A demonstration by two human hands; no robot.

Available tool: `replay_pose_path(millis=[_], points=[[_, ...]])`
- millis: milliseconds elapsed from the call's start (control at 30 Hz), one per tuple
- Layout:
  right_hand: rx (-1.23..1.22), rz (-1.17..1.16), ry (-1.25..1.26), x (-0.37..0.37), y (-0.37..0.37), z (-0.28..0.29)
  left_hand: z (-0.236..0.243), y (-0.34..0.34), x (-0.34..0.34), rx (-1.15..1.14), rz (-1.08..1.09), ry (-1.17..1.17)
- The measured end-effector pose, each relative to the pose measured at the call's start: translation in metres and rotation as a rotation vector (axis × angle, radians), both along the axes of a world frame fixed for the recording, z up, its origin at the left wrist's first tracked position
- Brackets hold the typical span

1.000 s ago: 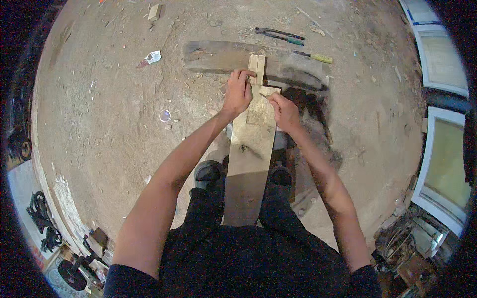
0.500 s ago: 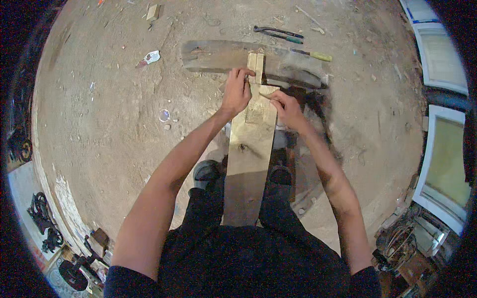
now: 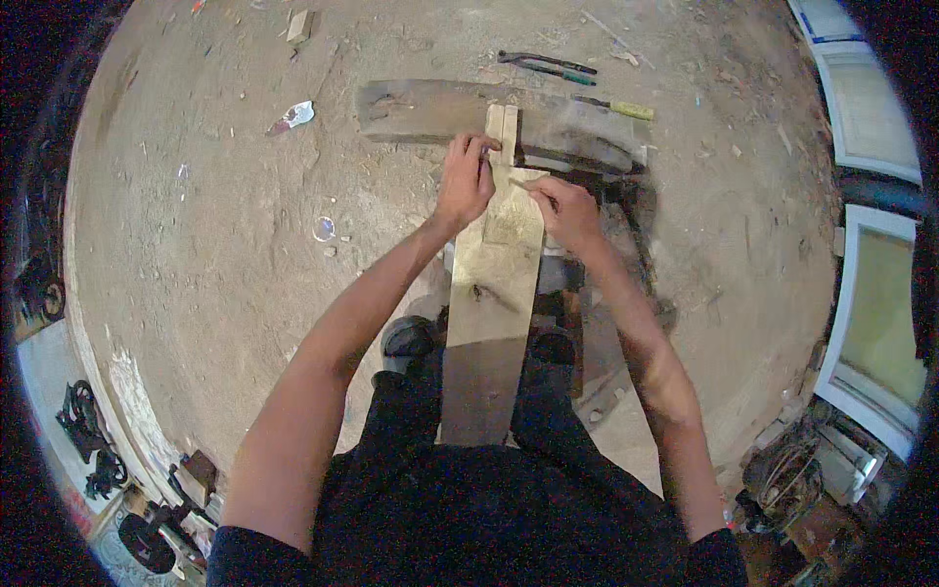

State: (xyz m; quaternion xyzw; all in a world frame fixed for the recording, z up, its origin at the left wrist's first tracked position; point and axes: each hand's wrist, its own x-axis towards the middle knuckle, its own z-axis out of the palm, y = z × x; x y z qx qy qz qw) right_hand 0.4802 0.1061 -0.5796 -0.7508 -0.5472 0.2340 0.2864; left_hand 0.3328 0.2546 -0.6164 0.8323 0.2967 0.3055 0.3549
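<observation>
A long pale wooden board (image 3: pixel 494 293) runs away from me between my legs. Its narrow far end (image 3: pixel 504 132), split by a lengthwise line, rests on a weathered wooden beam (image 3: pixel 421 110). My left hand (image 3: pixel 466 184) is closed at the left side of that narrow end, with its fingertips on the wood. Just beyond the board's right shoulder, my right hand (image 3: pixel 567 209) pinches a thin stick-like thing (image 3: pixel 518 184), whose tip points left across the board. Its exact kind is too small to tell.
Past the beam lie pliers (image 3: pixel 548 67) and a tool with a yellow handle (image 3: pixel 626 110). A small wood block (image 3: pixel 300 26) and a torn wrapper (image 3: pixel 293 116) lie on the dirt floor. White-framed windows (image 3: pixel 871 303) stand along the right; clutter fills both lower corners.
My right hand has shifted very slightly, with the thin thing still pinched in it. My left hand and the board look unmoved.
</observation>
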Motion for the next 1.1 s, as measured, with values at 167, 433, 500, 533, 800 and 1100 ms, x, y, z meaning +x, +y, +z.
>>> replay_pose_path(millis=[167,433,500,533,800,1100], points=[[-0.056,0.102,-0.048,-0.004,-0.001,0.007,-0.001,0.0,-0.002,0.016,-0.002,-0.022],[-0.099,-0.022,-0.153,-0.006,0.011,0.02,0.0,0.001,-0.001,-0.008,-0.016,-0.031],[-0.146,-0.016,-0.17,-0.005,0.014,0.018,0.0,0.001,-0.001,0.013,-0.016,-0.044],[-0.126,-0.009,-0.161,-0.005,0.014,0.017,0.0,0.001,-0.001,0.024,-0.015,-0.052],[-0.076,0.052,-0.177,-0.005,0.02,0.018,-0.004,0.002,-0.001,0.005,-0.008,-0.046],[-0.105,0.026,-0.13,-0.001,0.027,0.022,-0.005,0.001,-0.001,0.01,-0.017,-0.035]])
